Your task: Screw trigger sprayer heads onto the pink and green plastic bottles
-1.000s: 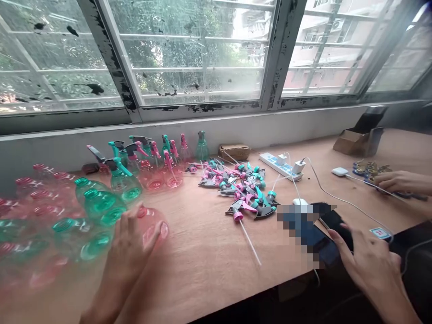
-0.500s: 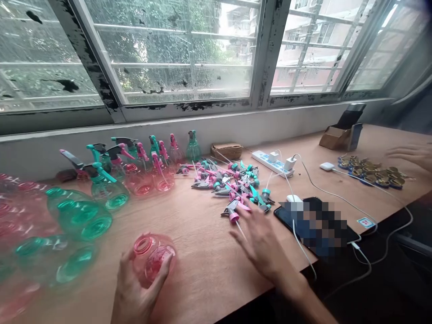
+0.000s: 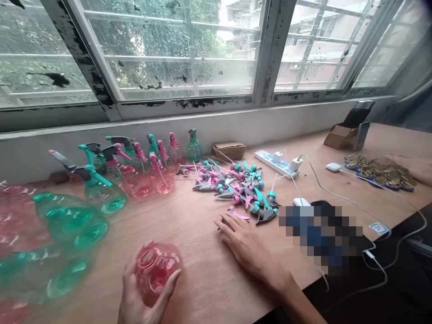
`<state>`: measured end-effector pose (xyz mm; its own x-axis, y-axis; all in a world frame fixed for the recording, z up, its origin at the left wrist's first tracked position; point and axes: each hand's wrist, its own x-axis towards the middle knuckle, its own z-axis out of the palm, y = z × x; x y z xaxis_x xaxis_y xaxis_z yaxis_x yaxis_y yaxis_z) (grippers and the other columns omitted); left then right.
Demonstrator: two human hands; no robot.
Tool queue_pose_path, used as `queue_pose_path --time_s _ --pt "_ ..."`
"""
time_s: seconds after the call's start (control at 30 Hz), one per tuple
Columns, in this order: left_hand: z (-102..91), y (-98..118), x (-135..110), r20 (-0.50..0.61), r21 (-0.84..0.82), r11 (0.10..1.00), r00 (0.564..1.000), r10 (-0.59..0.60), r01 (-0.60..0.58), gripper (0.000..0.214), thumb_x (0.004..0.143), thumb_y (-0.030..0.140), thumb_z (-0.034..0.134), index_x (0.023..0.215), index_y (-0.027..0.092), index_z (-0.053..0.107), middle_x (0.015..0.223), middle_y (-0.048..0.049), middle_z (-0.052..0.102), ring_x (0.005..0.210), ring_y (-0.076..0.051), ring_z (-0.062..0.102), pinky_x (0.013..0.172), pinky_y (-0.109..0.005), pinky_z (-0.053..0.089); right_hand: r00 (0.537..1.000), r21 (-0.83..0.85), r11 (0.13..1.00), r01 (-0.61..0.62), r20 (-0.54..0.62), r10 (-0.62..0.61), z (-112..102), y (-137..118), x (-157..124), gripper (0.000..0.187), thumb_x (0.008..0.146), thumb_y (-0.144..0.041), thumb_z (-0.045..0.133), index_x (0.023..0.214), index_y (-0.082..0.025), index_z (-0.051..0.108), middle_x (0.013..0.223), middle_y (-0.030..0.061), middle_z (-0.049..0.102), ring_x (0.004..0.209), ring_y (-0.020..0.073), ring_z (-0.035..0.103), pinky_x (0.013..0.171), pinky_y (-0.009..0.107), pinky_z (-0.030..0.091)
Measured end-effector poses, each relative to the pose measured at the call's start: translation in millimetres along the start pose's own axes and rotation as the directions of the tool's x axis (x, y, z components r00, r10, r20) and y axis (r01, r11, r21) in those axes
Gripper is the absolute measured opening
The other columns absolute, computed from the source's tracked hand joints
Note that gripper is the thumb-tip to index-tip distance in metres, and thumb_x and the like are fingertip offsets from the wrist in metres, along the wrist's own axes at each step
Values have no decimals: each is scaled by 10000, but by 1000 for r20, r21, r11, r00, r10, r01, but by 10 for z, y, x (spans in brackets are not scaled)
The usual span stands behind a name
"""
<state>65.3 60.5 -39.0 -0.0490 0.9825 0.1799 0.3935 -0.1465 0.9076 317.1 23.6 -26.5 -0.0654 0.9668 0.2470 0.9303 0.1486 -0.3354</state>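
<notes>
My left hand (image 3: 133,300) is wrapped round a clear pink plastic bottle (image 3: 158,272) without a spray head, held at the table's near edge with its open neck facing up and left. My right hand (image 3: 245,244) lies on the wooden table (image 3: 202,234) with its fingers stretched out. Its fingertips touch a pink spray head (image 3: 238,213) at the near edge of a heap of pink, teal and grey spray heads (image 3: 236,186). Nothing shows inside that hand.
Several empty teal and pink bottles (image 3: 67,225) lie at the left, and assembled spray bottles (image 3: 135,166) stand along the wall. A power strip (image 3: 275,163), cables, a phone and a cardboard box (image 3: 344,135) are to the right. Another person's hand (image 3: 413,164) rests beside gold and blue pieces (image 3: 378,173).
My left hand has drawn the pink bottle out of the pile to the near edge. My right hand left the phone, crossed leftward and settled at the spray heads.
</notes>
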Motion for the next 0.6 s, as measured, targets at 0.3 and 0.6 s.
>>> queue_pose_path --time_s 0.3,0.6 --pt "131 -141 -54 233 279 933 959 164 -227 745 758 573 721 1347 232 420 1261 -140 617 1211 -399 598 1036 -590 465 991 38 995 -89 -96 92 190 146 -74 601 948 -358 584 1496 -242 368 1570 195 373 1443 407 328 1084 652 397" --pt "16 -11 -143 334 292 812 850 408 -505 663 874 281 684 1443 384 361 1371 -97 353 1224 -313 564 970 -461 557 872 640 719 -271 -153 465 -1 111 -264 744 878 -482 639 1506 -269 301 1184 122 623 1066 325 661 883 472 572"
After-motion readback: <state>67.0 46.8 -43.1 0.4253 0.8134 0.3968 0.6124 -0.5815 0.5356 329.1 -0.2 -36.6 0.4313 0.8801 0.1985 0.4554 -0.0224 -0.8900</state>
